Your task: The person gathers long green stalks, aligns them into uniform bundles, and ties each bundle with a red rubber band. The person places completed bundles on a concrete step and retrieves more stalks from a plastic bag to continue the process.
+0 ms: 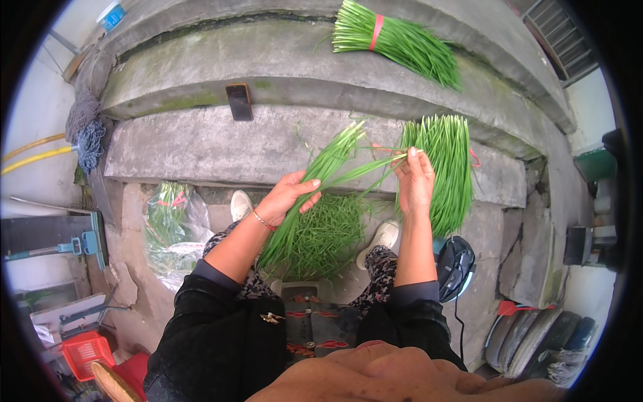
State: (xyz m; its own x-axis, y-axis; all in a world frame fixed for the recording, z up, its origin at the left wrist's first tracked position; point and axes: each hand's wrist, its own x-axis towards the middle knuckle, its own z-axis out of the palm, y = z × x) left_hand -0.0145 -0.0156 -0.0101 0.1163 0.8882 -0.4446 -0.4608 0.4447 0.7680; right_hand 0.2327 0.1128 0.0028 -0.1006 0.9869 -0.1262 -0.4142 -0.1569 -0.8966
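A bunch of long green chives (321, 166) lies in my left hand (293, 197), its pale cut ends pointing up and right, its leaves hanging down. Between thumb and fingertips my right hand (416, 176) pinches the pale ends of a few stalks, which slant away from the bunch. Just beyond my right wrist, a larger bundle of chives (444, 171) rests over the edge of the concrete step, a red strip beside it. Below my hands, between my shoes, is a heap of loose green leaves (329, 236).
A smartphone (239, 102) lies on the step. Higher up sits a chive bundle tied with a red band (397, 40). A clear plastic bag with tied greens (173, 226) is on the ground at left. At right are a black bag (454, 266) and a mop-side row of tyres (527, 341).
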